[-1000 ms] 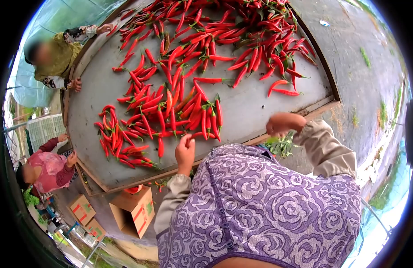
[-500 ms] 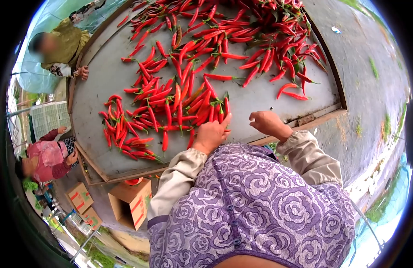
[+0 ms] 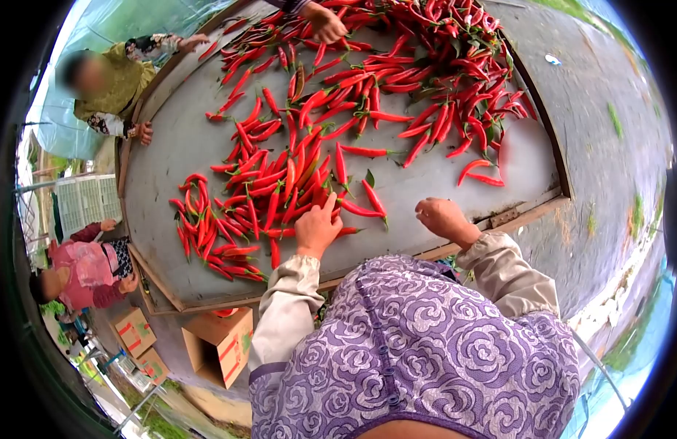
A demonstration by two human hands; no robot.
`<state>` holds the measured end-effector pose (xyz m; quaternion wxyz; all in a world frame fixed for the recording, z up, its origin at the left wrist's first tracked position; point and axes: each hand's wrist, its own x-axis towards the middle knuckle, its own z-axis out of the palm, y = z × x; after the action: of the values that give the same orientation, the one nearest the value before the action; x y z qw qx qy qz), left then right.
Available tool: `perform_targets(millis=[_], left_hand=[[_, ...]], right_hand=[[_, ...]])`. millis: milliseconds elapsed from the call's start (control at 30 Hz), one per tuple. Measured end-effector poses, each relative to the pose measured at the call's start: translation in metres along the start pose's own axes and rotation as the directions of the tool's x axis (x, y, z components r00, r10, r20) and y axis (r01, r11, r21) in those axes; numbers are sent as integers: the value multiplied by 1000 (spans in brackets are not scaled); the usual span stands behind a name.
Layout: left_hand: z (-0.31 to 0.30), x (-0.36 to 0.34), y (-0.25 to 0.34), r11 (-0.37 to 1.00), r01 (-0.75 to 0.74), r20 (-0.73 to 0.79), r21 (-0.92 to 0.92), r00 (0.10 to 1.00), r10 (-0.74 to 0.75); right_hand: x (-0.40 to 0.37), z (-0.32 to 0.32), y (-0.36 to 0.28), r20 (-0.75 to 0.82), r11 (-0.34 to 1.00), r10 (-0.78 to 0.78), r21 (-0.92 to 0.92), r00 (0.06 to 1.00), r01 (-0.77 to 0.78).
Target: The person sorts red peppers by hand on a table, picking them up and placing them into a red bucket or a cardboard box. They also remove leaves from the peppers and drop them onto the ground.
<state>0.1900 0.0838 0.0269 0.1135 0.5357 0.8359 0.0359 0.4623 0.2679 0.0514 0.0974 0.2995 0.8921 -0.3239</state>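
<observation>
Red chillies [image 3: 290, 178]; left hand [image 3: 316, 230] over some

The top [image 3: 426, 329] is purple and pale, covered in swirling roses [image 3: 488, 351]. The beige sleeves [image 3: 508, 278] gather at the cuffs [image 3: 300, 265].

A person [image 3: 126, 82] in an olive vest and dark floral sleeves is at the upper-left edge of a grey, wood-framed surface [image 3: 170, 143], while a second person [image 3: 82, 274], dressed in pink, is near its lower-left edge, close to a pale gridded crate [image 3: 87, 205]. A dark sleeve [image 3: 286, 6] reaches in at the top of the view. An open cardboard box [image 3: 220, 327] with red and green print sits near two smaller-looking cartons [image 3: 133, 331]. Blue-green sheeting [image 3: 60, 143] fills the upper-left background; at right, a white scrap [image 3: 553, 60] and grass tufts [image 3: 614, 121] dot the grey ground [image 3: 594, 154]. A thin pole [image 3: 600, 368] slants at lower right.
</observation>
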Motion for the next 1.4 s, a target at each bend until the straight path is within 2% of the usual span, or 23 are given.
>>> perform_targets(millis=[100,167,267,333,367,433,467,567,667,767,900,967,1000,1033,1067,1100,1133,1167,1200,1233,1300,1333,1400], left_hand=[[1,1,4,1000,-10,-12,6,1000,11],[1,3,7,1000,-2,-9,22,1000,2],[3,6,13,999,-21,5,40,1000,21],[-5,-5,9,1000,-21,-12,22,1000,21],[-6,-6,9,999,-26,-21,25,999,26],[-8,-9,9,1000,-21,-7,15,1000,21],[-8,-9,9,999,-25,-7,23,1000,25],[-6,-10,8,999,-8,-27,46,1000,9],[-3,-16,-10,993,67,-4,98,998,-67],[-7,-20,-40,978,150,39,148,987,-157],[-11,-34,-76,954,274,99,119,953,-286],[-16,-40,-75,920,389,69,-49,920,-385],[-21,-44,-62,899,393,9,-193,917,-399],[-11,-49,-65,901,393,11,-186,917,-398],[6,-55,-67,884,317,-68,-343,930,-360],[16,-65,-67,844,231,-149,-485,929,-340],[7,-71,-50,797,373,-13,-475,903,-430],[6,-77,-40,792,391,-1,-469,897,-443],[6,-82,-33,756,426,67,-497,888,-456],[7,-88,-29,716,461,135,-525,875,-465],[23,-103,-31,701,413,67,-582,883,-464],[27,-107,-31,651,428,90,-626,870,-485],[32,-108,-29,595,436,111,-675,857,-503]], right_hand=[[23,-35,20,-329,999,-1,-50,944,-16],[52,-72,56,-645,986,-97,-168,758,-17],[93,-152,102,-815,962,7,-152,579,-226],[111,-196,117,-799,841,201,-155,567,-518],[123,-207,124,-805,842,199,-152,559,-518],[141,-219,133,-541,763,581,103,608,-638],[145,-219,132,-467,748,627,136,624,-649],[148,-197,124,-575,731,613,152,542,-665],[134,-178,121,-610,783,509,35,607,-621],[128,-154,89,-546,778,527,3,651,-628],[114,-96,24,-590,903,353,13,726,-429],[103,-68,-22,-546,964,235,27,804,-264],[97,-51,-42,-500,972,125,-111,857,-207],[90,-31,-63,-438,960,13,-247,899,-134],[81,-11,-76,-384,963,-90,-270,919,-19],[73,11,-85,-323,953,-197,-285,926,103],[65,36,-84,-245,946,-307,-181,920,268],[55,44,-85,-177,907,-420,-59,890,417],[46,48,-82,-167,860,-509,-66,844,506],[42,48,-75,-154,856,-515,-58,843,513],[43,27,-63,-67,863,-483,136,873,488],[42,11,-58,-253,870,-473,22,844,493],[72,-6,-19,-357,939,-297,62,886,340]])
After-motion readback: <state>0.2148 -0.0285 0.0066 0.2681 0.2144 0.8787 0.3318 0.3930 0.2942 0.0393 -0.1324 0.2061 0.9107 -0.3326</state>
